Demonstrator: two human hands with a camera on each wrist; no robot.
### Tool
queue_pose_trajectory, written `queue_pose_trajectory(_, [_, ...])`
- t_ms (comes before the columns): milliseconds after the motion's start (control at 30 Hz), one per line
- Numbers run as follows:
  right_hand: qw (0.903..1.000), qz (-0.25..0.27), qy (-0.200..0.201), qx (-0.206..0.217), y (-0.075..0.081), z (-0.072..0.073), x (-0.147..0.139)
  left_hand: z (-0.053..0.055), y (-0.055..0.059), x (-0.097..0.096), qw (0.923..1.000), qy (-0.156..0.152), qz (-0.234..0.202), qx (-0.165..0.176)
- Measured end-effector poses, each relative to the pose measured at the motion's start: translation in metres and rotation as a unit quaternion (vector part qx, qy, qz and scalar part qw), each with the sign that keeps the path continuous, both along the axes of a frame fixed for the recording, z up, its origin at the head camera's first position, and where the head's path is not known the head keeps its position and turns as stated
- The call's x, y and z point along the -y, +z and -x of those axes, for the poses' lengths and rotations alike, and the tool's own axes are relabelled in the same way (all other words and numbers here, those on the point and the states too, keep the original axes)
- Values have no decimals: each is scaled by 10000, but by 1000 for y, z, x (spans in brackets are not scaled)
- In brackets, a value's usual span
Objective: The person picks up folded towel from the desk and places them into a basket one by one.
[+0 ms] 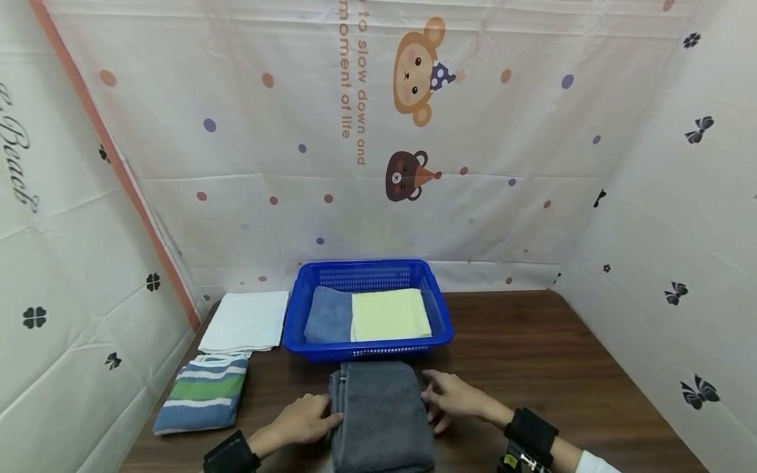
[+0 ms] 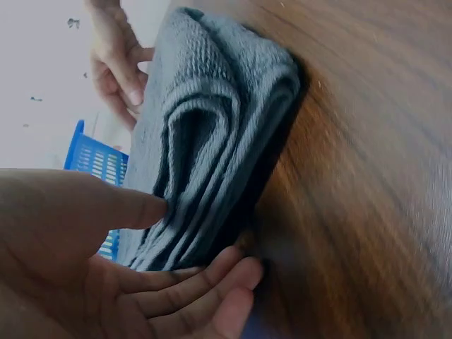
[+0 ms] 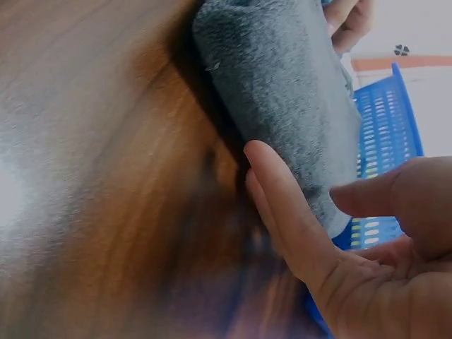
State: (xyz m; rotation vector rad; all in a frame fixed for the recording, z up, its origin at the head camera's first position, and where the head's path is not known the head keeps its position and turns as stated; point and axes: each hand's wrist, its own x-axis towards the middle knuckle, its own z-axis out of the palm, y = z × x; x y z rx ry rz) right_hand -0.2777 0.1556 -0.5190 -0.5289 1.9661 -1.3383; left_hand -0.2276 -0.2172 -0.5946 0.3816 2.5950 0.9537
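A folded dark grey towel (image 1: 381,414) lies on the table in front of the basket, its layered folds facing my left hand in the left wrist view. At the towel's left side is my left hand (image 1: 304,419). Its thumb (image 2: 145,210) touches the folds, and the fingers (image 2: 205,293) reach loosely along the lower edge near the tabletop. My right hand (image 1: 454,397) is at the opposite side, with extended fingers (image 3: 282,205) alongside the towel and the thumb (image 3: 367,198) by its surface. Whether the right fingertips press on the cloth is hard to tell.
Behind the grey towel stands a blue plastic basket (image 1: 369,349) holding a folded blue-grey cloth (image 1: 329,316) and a pale yellow cloth (image 1: 390,315). Left of it lie a folded white cloth (image 1: 245,320) and a striped towel (image 1: 204,394). Printed curtains (image 1: 503,230) border the wooden table (image 1: 520,341).
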Motion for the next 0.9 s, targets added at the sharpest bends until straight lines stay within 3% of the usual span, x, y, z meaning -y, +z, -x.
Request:
queue_pose_trajectory(167, [9999, 38, 6, 133, -8, 2, 2, 3, -5, 2, 9982, 29, -600, 72])
queue_pose_trajectory(200, [9999, -105, -33, 24, 8, -7, 8, 2, 1, 0, 9973, 71, -715, 139])
queue_pose_trajectory(233, [9998, -198, -55, -65, 19, -13, 12, -1, 11, -3, 9967, 130, -766, 231])
queue_pose_trajectory(333, [9995, -260, -128, -81, 19, -14, 16, -15, 48, -17, 9906, 583, -1143, 465])
queue_pose_trajectory(433, [9996, -199, -194, 94, 17, -13, 17, -27, 83, -34, 9759, 1280, -1476, 973])
queue_pose_trajectory(500, [9994, -103, -207, 247, 15, -11, 16, -32, 94, -41, 9613, 1745, -1733, 1240])
queue_pose_trajectory(600, [9984, 28, -240, 518, 14, -9, 16, -34, 100, -47, 9450, 2158, -1895, 1562])
queue_pose_trajectory(667, [9976, 74, -277, 633, 13, -9, 16, -33, 100, -48, 9399, 2235, -1943, 1698])
queue_pose_trajectory(900, [9963, 99, -413, 743, 14, -11, 16, -26, 97, -47, 9375, 1994, -2078, 1952])
